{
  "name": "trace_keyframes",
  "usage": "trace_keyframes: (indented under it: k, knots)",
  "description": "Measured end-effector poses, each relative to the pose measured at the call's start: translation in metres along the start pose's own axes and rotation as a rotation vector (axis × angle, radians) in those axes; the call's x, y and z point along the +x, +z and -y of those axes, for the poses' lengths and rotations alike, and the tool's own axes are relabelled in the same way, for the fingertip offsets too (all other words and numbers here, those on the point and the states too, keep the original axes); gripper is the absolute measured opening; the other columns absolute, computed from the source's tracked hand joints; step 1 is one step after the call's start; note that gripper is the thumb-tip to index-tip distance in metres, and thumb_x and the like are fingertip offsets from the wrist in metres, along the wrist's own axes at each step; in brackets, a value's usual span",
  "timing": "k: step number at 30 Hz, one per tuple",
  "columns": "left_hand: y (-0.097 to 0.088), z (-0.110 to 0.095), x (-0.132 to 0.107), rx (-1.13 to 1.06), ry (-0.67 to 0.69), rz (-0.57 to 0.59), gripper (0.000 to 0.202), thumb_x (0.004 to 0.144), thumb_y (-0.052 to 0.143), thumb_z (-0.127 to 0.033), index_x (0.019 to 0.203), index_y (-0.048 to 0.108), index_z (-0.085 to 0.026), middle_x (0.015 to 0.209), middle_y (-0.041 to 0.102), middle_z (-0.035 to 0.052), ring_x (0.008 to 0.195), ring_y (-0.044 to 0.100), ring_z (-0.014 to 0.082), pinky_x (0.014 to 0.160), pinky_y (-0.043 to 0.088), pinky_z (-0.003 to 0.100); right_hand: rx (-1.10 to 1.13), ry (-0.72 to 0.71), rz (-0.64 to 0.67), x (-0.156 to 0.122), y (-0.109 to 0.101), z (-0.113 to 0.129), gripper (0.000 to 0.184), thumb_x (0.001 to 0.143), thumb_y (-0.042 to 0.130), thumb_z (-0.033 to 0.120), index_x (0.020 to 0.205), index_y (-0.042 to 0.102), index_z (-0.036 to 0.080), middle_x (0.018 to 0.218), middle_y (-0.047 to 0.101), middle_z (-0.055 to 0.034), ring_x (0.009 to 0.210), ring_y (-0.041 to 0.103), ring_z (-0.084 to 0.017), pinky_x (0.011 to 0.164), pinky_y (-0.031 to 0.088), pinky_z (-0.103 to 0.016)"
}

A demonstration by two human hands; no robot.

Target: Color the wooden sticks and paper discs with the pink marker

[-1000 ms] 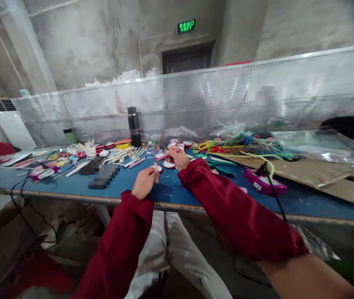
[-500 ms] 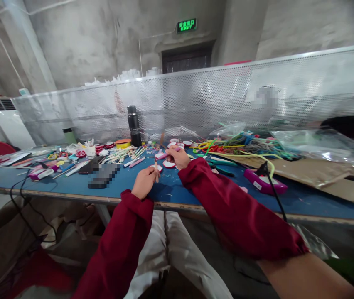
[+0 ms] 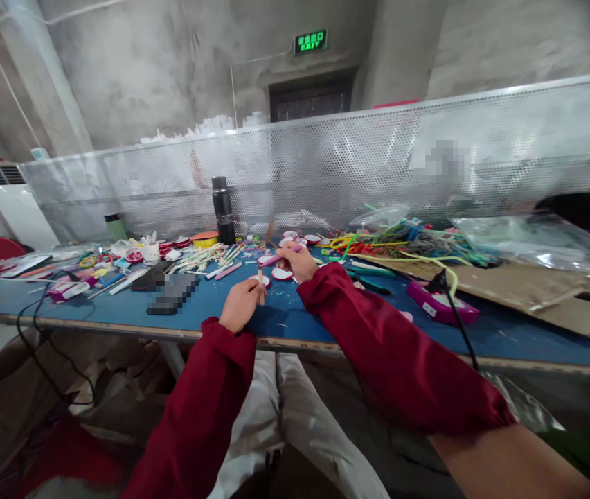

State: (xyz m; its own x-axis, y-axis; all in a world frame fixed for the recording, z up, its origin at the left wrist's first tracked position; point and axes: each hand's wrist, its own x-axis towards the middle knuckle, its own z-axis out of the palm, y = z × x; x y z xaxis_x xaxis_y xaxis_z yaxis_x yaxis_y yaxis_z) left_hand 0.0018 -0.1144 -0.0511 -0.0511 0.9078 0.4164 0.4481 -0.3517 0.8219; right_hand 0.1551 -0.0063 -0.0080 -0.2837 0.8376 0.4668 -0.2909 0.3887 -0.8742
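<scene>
slim light-brown flat stick (image 3: pixel 261 285) stands nearly upright in our left hand (image 3: pixel 240 303), above the blue tabletop (image 3: pixel 300 322) near its front edge, and the fingers of that hand pinch it. our right hand (image 3: pixel 298 261) has its fingers closed around a pink pen-shaped tool (image 3: pixel 271 260), whose dark tip points left and lies close to the top of the stick; we cannot tell whether the two touch. just beyond our hands sits a round white disc with a red rim (image 3: pixel 282 274). to our right we see a purple plastic box with a pale top (image 3: pixel 443 306) and a black cable rising from it, and behind that a sheet of brown cardboard (image 3: pixel 539 294). a tall black cylindrical flask (image 3: pixel 224 216) stands upright toward the back, and a flat black rectangular object (image 3: pixel 163 301) lies to our left.
</scene>
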Motion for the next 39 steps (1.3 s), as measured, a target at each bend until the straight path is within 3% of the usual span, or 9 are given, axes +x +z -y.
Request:
trace_keyframes:
  k: [14,39]
  knots:
    - [-0.0004,-0.0015,0.0003,0.001,-0.025,-0.002,0.029,0.086,0.051,-0.039,0.071,0.063,-0.017,0.057,0.052,-0.0019,0.055,0.043,0.0121,0.054,0.03,0.026,-0.006,-0.032,0.047,-0.002,0.0004,0.0041,0.032,0.066,0.072,0.039,0.059,0.045,0.023,0.043,0.052,0.0052,0.039,0.04,-0.008,0.042,0.027,-0.025]
    - [-0.0003,0.0,0.0008,-0.04,-0.044,0.01,0.029,0.086,0.052,-0.041,0.072,0.062,-0.018,0.056,0.048,-0.0028,0.053,0.04,0.0119,0.052,0.028,0.026,-0.038,-0.007,-0.006,0.002,-0.0031,0.0031,0.03,0.065,0.068,0.039,0.058,0.044,0.024,0.043,0.05,0.0053,0.04,0.039,-0.009,0.042,0.026,-0.025]
